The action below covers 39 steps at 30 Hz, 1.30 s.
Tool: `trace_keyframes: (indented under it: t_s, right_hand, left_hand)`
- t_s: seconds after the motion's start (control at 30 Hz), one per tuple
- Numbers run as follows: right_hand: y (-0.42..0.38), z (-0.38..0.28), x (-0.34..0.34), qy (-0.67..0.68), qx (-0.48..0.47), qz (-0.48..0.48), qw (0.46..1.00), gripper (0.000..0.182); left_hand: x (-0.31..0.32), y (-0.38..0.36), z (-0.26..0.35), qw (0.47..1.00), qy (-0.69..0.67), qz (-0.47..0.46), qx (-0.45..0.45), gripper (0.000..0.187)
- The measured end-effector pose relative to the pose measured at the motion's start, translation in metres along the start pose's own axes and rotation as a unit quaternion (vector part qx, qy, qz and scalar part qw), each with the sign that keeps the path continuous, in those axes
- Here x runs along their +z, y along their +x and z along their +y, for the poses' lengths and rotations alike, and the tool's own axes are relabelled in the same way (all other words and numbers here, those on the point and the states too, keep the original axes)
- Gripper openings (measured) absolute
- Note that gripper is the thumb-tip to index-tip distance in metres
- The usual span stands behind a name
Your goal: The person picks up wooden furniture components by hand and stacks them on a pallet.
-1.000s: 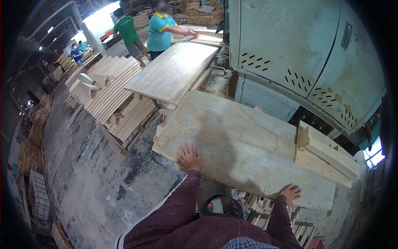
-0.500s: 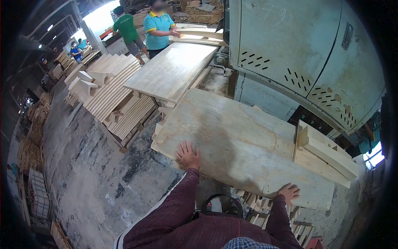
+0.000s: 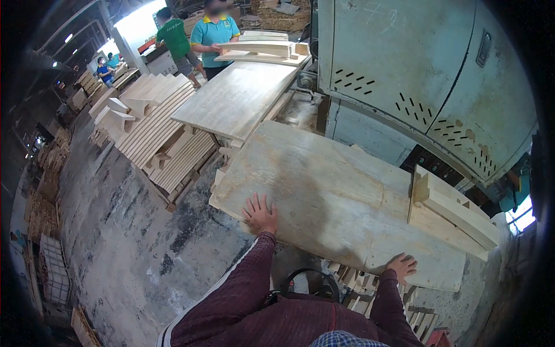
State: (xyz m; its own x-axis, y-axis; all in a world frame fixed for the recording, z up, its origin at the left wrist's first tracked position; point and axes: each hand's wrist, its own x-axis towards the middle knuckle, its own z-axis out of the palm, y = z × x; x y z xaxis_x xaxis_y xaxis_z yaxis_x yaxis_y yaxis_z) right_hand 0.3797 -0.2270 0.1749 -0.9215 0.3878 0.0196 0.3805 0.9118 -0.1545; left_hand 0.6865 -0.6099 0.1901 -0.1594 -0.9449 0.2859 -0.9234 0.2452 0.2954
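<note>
My left hand (image 3: 261, 215) rests with fingers spread near the left front edge of a worn wooden tabletop (image 3: 347, 202). Farther right along the same edge, my right hand (image 3: 401, 266) also lies with its fingers apart, holding nothing. On the right end of the tabletop sits a pale wooden jig (image 3: 454, 211) made of a flat board with a thick block on it. Past the far left end stands a second table (image 3: 237, 98). A co-worker in a turquoise shirt (image 3: 215, 37) handles a long wooden piece (image 3: 260, 48) there.
A large pale green machine cabinet (image 3: 399, 63) rises behind the tabletop. Stacked wooden boards (image 3: 153, 127) stand on the floor to the left, with another person in a green shirt (image 3: 173, 37) beyond. Slatted wood pieces (image 3: 355, 277) lie under the front edge.
The co-worker has shifted left and the wooden piece beside that person now sits differently, with a block visible at its right end. My hands have stayed in place on the tabletop.
</note>
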Motion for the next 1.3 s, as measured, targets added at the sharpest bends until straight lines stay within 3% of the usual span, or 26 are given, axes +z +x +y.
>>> trace_keyframes:
  t_s: [0.73, 0.8, 1.13, 1.3]
  right_hand:
    - [-0.002, -0.001, -0.003, -0.001, -0.005, 0.01, 1.0, 0.059]
    - [-0.002, -0.001, -0.002, -0.002, -0.003, 0.005, 1.0, 0.059]
    - [-0.001, -0.001, -0.004, 0.01, -0.008, -0.007, 1.0, 0.059]
    - [0.005, -0.001, 0.008, 0.005, 0.002, 0.003, 1.0, 0.063]
  left_hand:
    - [0.005, 0.001, -0.001, 1.0, -0.004, 0.0, 0.001, 0.053]
    - [0.008, 0.001, -0.002, 0.999, -0.014, 0.042, 0.009, 0.053]
    - [0.0, 0.002, 0.002, 1.0, 0.008, -0.006, 0.005, 0.056]
    - [-0.013, 0.002, 0.009, 0.996, -0.056, 0.05, 0.04, 0.064]
